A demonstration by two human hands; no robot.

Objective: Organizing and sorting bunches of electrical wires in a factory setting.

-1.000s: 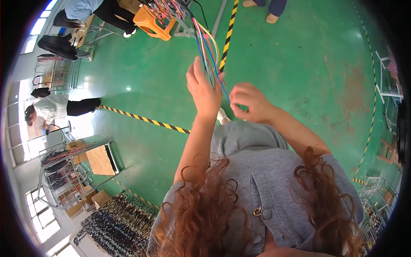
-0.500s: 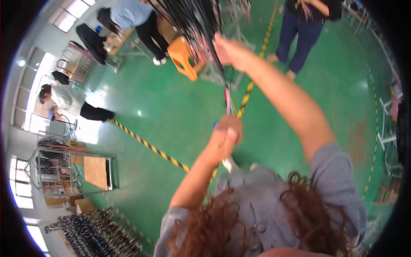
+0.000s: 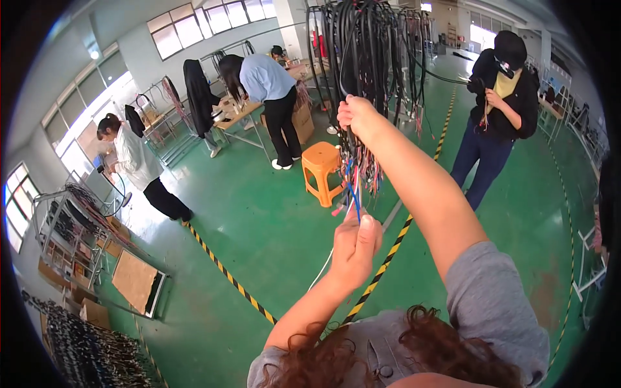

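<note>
A thick bundle of black cables [image 3: 372, 55] hangs from a rack in front of me, with thin coloured wire ends at its lower part. My right hand [image 3: 359, 118] is raised and closed round a black cable at the bundle's near side. Below it, closer to my body, my left hand [image 3: 352, 253] pinches blue and white wires [image 3: 356, 194], its thumb on top. These wires run up from my fingers toward the cable bundle. A thin white wire [image 3: 321, 270] trails down beside my left wrist.
An orange stool [image 3: 321, 169] stands behind the bundle. At right, a person in dark clothes [image 3: 495, 97] holds cables. A person in light blue [image 3: 275, 81] bends over a table; another in white [image 3: 137, 155] stands left. Yellow-black tape [image 3: 388, 262] marks the green floor.
My view has tilted up, showing more of the hanging bundle and the room. My right hand, previously with fingers spread near the cables, now grips. The left still holds wires.
</note>
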